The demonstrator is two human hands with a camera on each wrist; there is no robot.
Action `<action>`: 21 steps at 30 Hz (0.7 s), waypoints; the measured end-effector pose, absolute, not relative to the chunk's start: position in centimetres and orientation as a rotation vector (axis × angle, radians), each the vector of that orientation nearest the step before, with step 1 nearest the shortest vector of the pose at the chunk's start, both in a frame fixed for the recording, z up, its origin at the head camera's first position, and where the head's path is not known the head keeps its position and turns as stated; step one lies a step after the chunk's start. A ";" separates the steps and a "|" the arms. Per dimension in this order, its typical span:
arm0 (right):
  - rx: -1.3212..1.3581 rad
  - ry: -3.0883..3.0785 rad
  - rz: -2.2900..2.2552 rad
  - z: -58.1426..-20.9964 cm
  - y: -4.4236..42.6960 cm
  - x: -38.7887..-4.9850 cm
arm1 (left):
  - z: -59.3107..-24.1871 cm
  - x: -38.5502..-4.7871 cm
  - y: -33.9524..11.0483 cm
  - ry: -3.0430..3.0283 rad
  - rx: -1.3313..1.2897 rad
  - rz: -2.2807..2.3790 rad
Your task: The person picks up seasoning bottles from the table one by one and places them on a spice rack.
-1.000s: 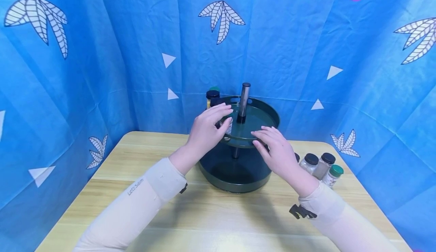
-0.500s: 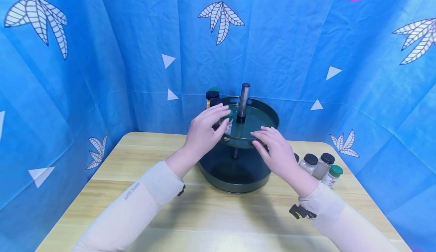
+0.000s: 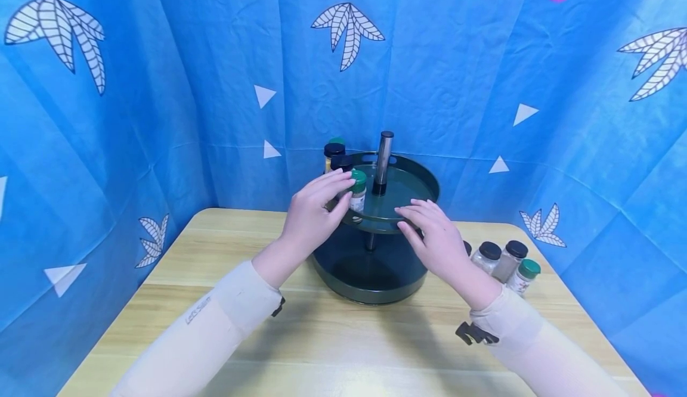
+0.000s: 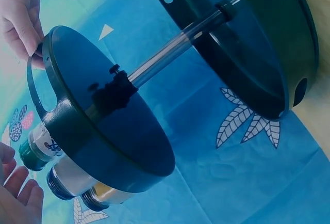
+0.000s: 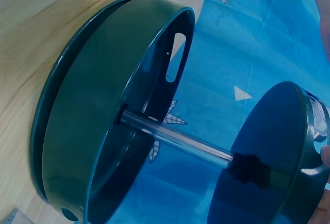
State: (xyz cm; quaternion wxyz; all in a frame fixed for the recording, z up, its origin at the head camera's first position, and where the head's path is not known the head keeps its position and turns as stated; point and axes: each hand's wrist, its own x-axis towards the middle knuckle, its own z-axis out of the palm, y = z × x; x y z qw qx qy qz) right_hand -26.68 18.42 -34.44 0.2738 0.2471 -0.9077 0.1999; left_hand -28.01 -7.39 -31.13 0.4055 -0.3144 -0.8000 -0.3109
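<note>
My right hand (image 3: 433,236) is gripping the rim of the upper tray (image 3: 408,185) by its handle slot; the right wrist view cuts it down to a few fingertips. Left hand (image 3: 313,211) is loose, fingers relaxed around nothing, just beside a green-capped jar (image 3: 358,194) standing upright on that tray. Can't read its label. Two black-capped jars (image 3: 335,149) behind are half covered by the left hand, and a green lid (image 3: 337,140) barely peeks out. Lower tray (image 3: 376,294) sits on the table (image 3: 343,349). Over right, my wrist hides most of one jar (image 3: 468,248) beside three others (image 3: 489,252).
</note>
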 end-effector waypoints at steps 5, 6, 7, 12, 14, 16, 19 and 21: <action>0.667 -2.442 0.533 -34.4 18.4 -26.7 | -31.5 -27.9 -7.7 -2.010 -0.793 -0.791; 0.668 -2.443 0.532 -34.4 18.4 -26.7 | -31.6 -27.9 -7.8 -2.003 -0.792 -0.793; 0.670 -2.444 0.531 -34.4 18.4 -26.7 | -31.7 -27.9 -7.9 -1.995 -0.793 -0.795; 0.673 -2.443 0.528 -34.4 18.4 -26.7 | -31.9 -27.7 -8.1 -1.946 -0.812 -0.808; 0.676 -2.441 0.528 -34.4 18.4 -26.8 | -32.1 -27.5 -8.2 -1.939 -0.816 -0.808; 0.678 -2.438 0.527 -34.4 18.5 -26.8 | -32.2 -27.4 -8.3 -1.941 -0.816 -0.805; 0.677 -2.437 0.523 -34.5 18.5 -26.9 | -32.5 -27.2 -8.5 -1.953 -0.812 -0.803; 0.674 -2.440 0.520 -34.5 18.5 -26.9 | -32.7 -27.0 -8.6 -1.961 -0.810 -0.799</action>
